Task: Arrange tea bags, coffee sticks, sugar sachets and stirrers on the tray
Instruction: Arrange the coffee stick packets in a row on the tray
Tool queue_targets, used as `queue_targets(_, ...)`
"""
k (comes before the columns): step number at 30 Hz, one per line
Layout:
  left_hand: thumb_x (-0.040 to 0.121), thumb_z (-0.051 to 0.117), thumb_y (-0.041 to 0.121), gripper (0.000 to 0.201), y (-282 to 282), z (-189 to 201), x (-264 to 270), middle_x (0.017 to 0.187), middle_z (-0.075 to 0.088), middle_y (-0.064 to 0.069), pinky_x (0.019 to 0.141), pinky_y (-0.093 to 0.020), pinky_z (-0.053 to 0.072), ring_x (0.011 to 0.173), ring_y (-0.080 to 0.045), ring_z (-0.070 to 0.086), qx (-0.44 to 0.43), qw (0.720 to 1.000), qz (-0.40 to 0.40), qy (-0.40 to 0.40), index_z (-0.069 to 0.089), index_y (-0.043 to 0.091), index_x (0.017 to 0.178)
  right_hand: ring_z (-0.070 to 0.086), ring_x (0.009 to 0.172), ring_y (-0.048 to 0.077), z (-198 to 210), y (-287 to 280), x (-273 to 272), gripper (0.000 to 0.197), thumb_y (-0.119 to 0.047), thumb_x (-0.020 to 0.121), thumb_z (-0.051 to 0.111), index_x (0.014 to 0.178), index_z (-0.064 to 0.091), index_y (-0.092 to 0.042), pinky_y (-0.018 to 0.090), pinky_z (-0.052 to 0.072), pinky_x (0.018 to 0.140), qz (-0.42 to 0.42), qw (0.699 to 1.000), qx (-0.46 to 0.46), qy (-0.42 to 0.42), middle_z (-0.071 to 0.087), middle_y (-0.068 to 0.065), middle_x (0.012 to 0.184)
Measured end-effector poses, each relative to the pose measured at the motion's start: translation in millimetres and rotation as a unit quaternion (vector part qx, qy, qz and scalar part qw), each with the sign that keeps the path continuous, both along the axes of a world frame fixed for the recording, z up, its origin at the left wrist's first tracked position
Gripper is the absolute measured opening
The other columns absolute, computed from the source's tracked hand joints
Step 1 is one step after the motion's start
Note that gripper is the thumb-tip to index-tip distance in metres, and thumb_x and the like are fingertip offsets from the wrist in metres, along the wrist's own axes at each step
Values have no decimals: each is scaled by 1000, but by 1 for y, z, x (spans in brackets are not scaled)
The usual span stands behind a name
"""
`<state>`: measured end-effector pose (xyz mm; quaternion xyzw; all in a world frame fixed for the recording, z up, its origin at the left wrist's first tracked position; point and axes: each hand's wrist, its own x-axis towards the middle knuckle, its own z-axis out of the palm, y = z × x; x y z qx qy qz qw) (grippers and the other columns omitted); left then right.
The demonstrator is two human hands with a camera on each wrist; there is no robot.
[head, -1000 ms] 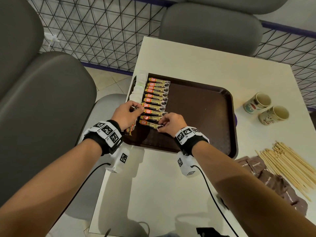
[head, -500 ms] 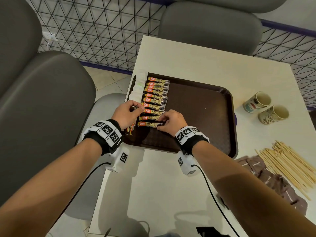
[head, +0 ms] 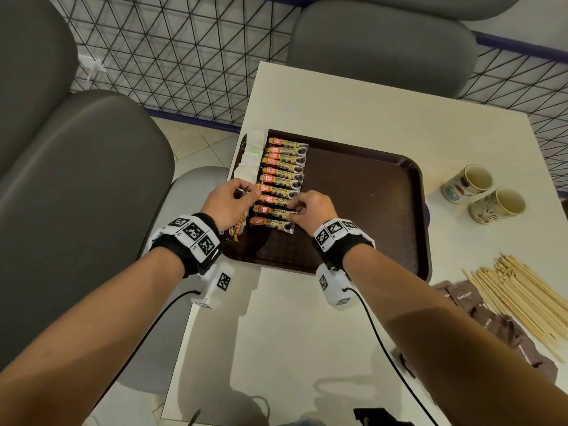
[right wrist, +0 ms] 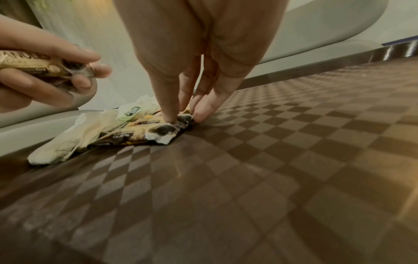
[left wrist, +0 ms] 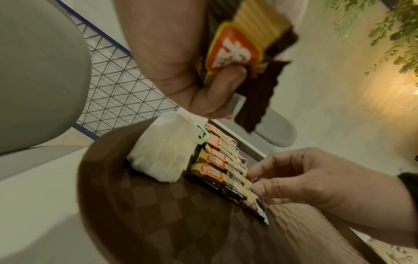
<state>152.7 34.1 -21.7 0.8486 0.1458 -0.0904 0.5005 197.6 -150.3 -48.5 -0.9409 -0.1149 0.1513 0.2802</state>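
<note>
A brown tray (head: 368, 210) lies on the white table. Along its left edge are white tea bags (head: 252, 155), and beside them a column of several coffee sticks (head: 284, 167). My left hand (head: 233, 198) hovers over the tray's left edge and grips a bundle of spare coffee sticks (left wrist: 237, 48). My right hand (head: 302, 207) pinches the right end of the second-nearest stick (head: 276, 211) in the column; its thumb presses the stick's dark end (right wrist: 178, 123). The nearest stick (head: 272, 223) lies flat, parallel to the others.
Wooden stirrers (head: 522, 296) and brown sugar sachets (head: 491, 321) lie on the table right of the tray. Two cups (head: 482, 195) lie on their sides at the far right. Grey chairs (head: 76, 179) and a wire fence surround the table.
The nearest coffee stick went from tilted in my right fingers to lying flat in line with the column. My right hand shifted slightly up to the stick above it. The left hand barely moved.
</note>
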Motion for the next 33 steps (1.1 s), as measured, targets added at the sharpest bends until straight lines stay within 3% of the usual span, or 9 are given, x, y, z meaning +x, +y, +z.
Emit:
queue_targets(7,94,56,31,12,0,-1,0,94,61,0,63,-21,40,80,-12,52,1,1000,0,1,60,20,99,51,81,10,3,3,-2,15,-19,80,73,92,69,-11,25,49,81,-19,1000,16,-5,57,4,102)
queue_targets(11,94,56,30,12,0,-1,1,96,61,0,72,-24,42,86,-14,54,-2,1000,2,1,60,20,99,48,86,8,8,5,-4,21,-26,77,76,92,69,-13,22,44,76,15,1000,7,-11,49,-3,96)
queue_targets(16,94,57,30,12,0,-1,1,97,61,-1,75,-26,42,88,-14,54,0,1000,4,-1,60,20,99,53,86,11,14,12,-5,23,-29,74,78,92,71,-16,23,45,76,106,994,-36,12,53,-2,95)
queue_targets(19,93,57,31,12,0,-1,1,97,62,-1,73,-26,43,85,-14,54,-6,1000,5,2,60,21,99,53,83,10,14,13,-7,22,-25,75,77,94,71,-17,23,46,74,106,993,-48,25,53,-5,90)
queue_targets(23,94,57,31,12,1,-1,-1,97,61,0,75,-26,42,87,-14,54,-1,1000,4,-6,60,20,98,55,83,12,12,12,-9,17,-20,77,74,93,70,-17,29,52,81,92,994,-53,33,56,-3,88)
queue_targets(26,94,56,31,12,0,-3,0,91,61,1,72,-26,45,80,-14,55,-11,1000,10,-4,59,20,98,55,81,11,12,11,-9,19,-24,76,76,93,70,-17,29,52,81,86,995,-44,37,57,-4,85)
queue_targets(28,95,53,33,15,-2,-3,0,84,60,2,72,-28,47,76,-17,56,-25,999,20,-4,59,19,99,55,74,9,14,13,-10,23,-32,76,75,92,69,-17,24,51,76,77,996,-18,30,58,-5,80)
queue_targets(31,96,51,34,17,-6,-5,0,85,57,3,78,-30,41,83,-16,52,-27,999,36,-12,55,18,96,50,61,1,26,19,-13,27,-42,78,72,87,69,-17,6,42,59,52,994,83,42,56,-10,66)
queue_targets(33,96,52,29,8,-10,-6,-1,85,54,4,81,-38,46,84,-18,52,-74,996,54,-13,53,21,93,51,60,1,34,25,-15,30,-46,80,69,86,70,-17,5,39,55,46,990,113,65,57,-10,66)
